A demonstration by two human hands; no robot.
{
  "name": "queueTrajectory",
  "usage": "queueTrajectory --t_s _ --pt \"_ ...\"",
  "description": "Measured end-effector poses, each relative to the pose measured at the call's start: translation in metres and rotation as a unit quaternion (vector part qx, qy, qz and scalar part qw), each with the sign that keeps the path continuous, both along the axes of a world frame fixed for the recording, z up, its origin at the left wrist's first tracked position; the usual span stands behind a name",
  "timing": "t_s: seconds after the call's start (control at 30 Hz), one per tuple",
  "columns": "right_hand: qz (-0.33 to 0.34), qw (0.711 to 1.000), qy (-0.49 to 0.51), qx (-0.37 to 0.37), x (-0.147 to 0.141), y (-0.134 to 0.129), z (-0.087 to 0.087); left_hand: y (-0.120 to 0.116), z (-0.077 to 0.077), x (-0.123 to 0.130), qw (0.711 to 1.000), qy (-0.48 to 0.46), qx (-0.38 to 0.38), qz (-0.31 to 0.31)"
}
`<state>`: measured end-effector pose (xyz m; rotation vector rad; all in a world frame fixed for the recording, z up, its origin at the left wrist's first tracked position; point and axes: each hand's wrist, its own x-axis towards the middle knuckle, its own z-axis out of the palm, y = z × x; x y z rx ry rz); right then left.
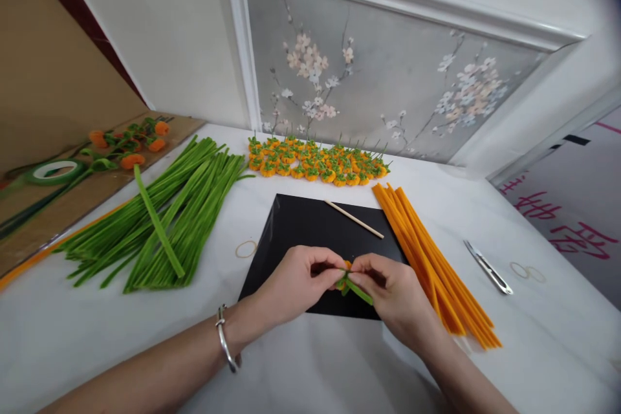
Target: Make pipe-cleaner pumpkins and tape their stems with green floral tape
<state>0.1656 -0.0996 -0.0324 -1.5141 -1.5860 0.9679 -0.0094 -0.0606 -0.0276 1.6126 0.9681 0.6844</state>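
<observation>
Over the black mat (295, 226), my left hand (305, 278) and my right hand (388, 288) meet, fingertips almost touching. Both pinch a small orange and green piece (347, 278) between thumb and fingers; the fingers partly hide it. A green fuzzy strip (359, 292) extends from it beneath my right hand's fingers. A thin wooden stick (354, 218) lies on the mat beyond the hands. Orange fuzzy stems (431, 259) lie to the right, and a large bundle of green fuzzy stems (179, 220) lies to the left.
Rows of small orange pumpkin-like pieces (310, 162) stand at the table's back, by the wall. Cardboard (111, 191) at left holds green tape (55, 171) and orange-tipped stems (132, 160). Silver snips (488, 267) and rubber bands (528, 272) lie at right; another rubber band (246, 241) lies left of the mat.
</observation>
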Motion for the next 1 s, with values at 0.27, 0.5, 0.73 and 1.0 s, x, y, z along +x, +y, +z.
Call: queueTrajectory --t_s 0.27,0.5,0.73,1.0 --pt "-0.066 0.967 0.22 -0.109 -0.011 0.002 0.001 -0.003 -0.001 0.001 0.999 -0.019 0.04 0.015" --pt "-0.069 0.986 0.082 0.127 -0.017 -0.002 -0.008 -0.002 0.004 0.001 0.969 -0.142 -0.201 0.015" --pt "0.042 0.983 0.027 0.179 0.001 0.002 -0.001 0.003 0.007 -0.005 0.962 -0.134 -0.234 -0.034" --pt "0.052 0.996 0.068 -0.037 0.004 -0.001 0.007 -0.001 0.006 -0.006 0.985 0.016 0.172 -0.016"
